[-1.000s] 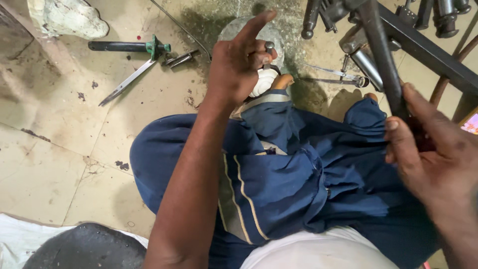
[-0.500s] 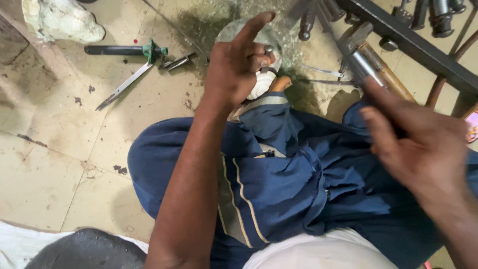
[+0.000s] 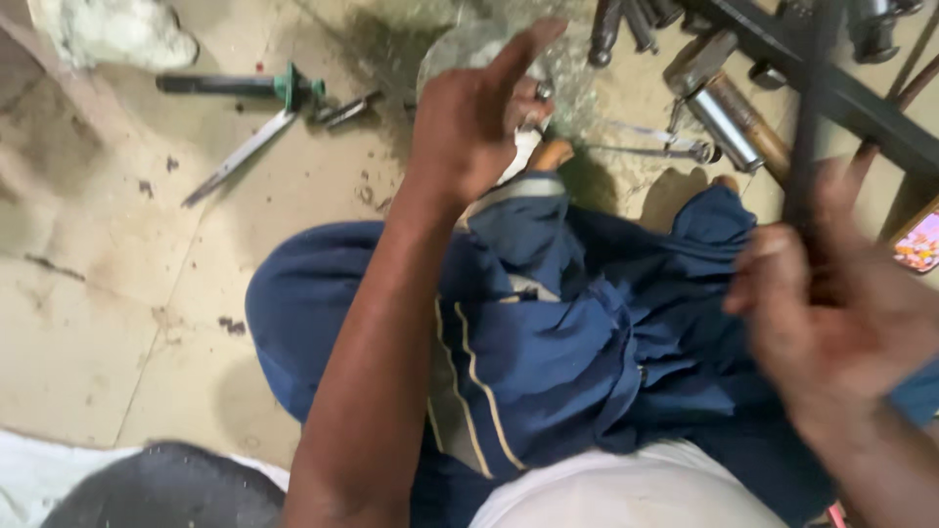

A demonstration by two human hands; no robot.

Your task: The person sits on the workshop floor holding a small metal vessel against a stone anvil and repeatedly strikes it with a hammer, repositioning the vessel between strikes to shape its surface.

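Note:
My left hand (image 3: 474,122) reaches forward over my blue-trousered knees (image 3: 548,332). It grips a round grey object (image 3: 460,49) with a white part (image 3: 520,156) beneath it, and the index finger sticks out. My right hand (image 3: 841,313), blurred by motion, is at the right. It is closed around a dark metal rod (image 3: 807,137) that stands nearly upright in front of a black metal frame (image 3: 861,103).
On the stained concrete floor lie a green-collared tool (image 3: 279,88), a flat metal blade (image 3: 240,156), thin pliers-like metal pieces (image 3: 655,147) and a steel cylinder with a wooden handle (image 3: 734,117). A white cloth (image 3: 117,34) is at top left, and a colourful flat item (image 3: 919,240) at the right edge.
My right hand has shifted a little lower and swung the dark rod from slanted to nearly upright; it is now blurred. My left hand stays on the round grey object.

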